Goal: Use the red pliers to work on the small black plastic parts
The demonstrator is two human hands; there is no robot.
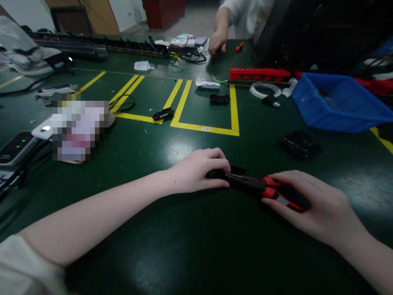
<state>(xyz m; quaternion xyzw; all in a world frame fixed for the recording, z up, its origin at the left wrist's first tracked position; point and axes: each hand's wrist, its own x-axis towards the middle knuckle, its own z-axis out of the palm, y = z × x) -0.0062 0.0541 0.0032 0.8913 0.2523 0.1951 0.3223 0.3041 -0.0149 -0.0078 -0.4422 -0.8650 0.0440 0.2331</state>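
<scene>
My right hand (316, 205) is closed round the red and black handles of a pair of pliers (270, 190), whose dark jaws point left. My left hand (199, 170) lies on the green table with its fingers curled over a small black part (236, 169), pressing it down where the plier jaws meet it. Most of that part is hidden under my fingers.
Yellow tape outlines boxes (208, 129) on the green table (190, 246), with small black parts (163, 114) inside. A blue bin (337, 102) stands at the right, a black block (300, 143) before it. Another person's hand (217, 41) rests at the far edge. Devices lie at the left.
</scene>
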